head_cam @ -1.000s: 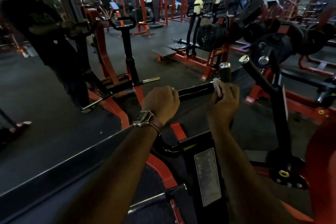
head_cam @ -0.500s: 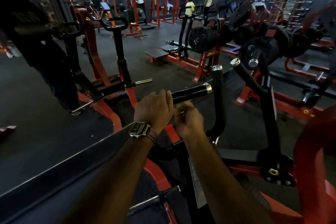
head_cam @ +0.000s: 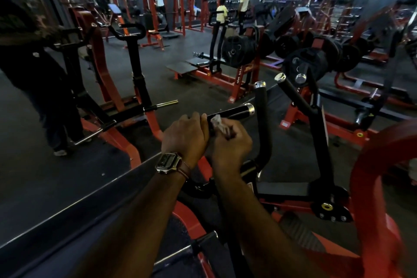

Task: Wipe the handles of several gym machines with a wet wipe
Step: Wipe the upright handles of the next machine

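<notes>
Far left, a person in dark clothes (head_cam: 33, 70) is standing beside a red-and-black machine frame (head_cam: 108, 88); a brass-tipped peg (head_cam: 167, 104) is sticking out of it toward the right. Centre: left hand (head_cam: 185, 136), wristwatch (head_cam: 168, 162) on that wrist, is wrapping its fingers closed around the near end of the horizontal handle (head_cam: 232, 111). Handle's long axis is running low-left to up-right, chrome end cap (head_cam: 249, 108) pointing right and slightly away from the camera. Right hand (head_cam: 230, 145) is sitting just beside the left, touching it, fingers curled tight and pinching the crumpled white wet wipe (head_cam: 218, 123) against the black grip just right of the left hand's knuckles. Right of that, an upright black handle (head_cam: 261, 106) is standing nearly vertical, chrome cap up; next one over, angled handle (head_cam: 293, 95), is leaning up-left. Behind them, black weight plates (head_cam: 304, 67) are loaded on a sleeve. Far right, a red curved frame (head_cam: 370, 176) is filling the edge.
</notes>
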`<state>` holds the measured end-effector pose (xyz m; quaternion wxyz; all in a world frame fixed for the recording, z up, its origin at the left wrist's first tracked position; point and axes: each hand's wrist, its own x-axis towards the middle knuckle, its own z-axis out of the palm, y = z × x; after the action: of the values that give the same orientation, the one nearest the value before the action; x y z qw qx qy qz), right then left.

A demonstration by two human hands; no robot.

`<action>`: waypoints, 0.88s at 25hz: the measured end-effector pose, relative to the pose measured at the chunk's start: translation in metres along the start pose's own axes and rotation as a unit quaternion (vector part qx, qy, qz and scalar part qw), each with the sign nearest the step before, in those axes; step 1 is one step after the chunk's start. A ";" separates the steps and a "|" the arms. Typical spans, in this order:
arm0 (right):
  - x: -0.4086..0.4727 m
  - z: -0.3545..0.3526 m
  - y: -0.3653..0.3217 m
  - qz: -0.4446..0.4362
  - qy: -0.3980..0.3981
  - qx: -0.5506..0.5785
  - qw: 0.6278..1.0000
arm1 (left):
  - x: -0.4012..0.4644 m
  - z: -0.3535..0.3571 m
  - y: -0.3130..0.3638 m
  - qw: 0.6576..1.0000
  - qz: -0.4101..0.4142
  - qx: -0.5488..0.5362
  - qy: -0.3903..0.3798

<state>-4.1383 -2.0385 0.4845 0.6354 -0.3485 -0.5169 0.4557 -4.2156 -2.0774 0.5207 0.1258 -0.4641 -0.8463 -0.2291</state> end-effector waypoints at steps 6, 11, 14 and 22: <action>0.096 -0.029 0.009 -0.132 0.036 -0.307 0.942 | -0.004 0.008 -0.006 0.995 0.076 0.045 0.047; 0.058 -0.021 0.016 -0.361 -0.116 -0.312 0.871 | -0.003 0.015 -0.010 0.965 0.219 0.121 0.082; 0.098 -0.027 0.006 -0.300 -0.065 -0.311 0.899 | 0.005 0.014 -0.007 0.949 0.258 0.163 0.083; 0.126 -0.023 -0.002 0.036 -0.070 -0.241 0.967 | 0.033 0.011 0.004 0.938 0.291 0.187 0.016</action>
<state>-4.1094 -1.9205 0.5243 0.4781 -0.4769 -0.6419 0.3633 -4.2304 -2.0462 0.5264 0.2848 -0.6544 -0.6999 -0.0270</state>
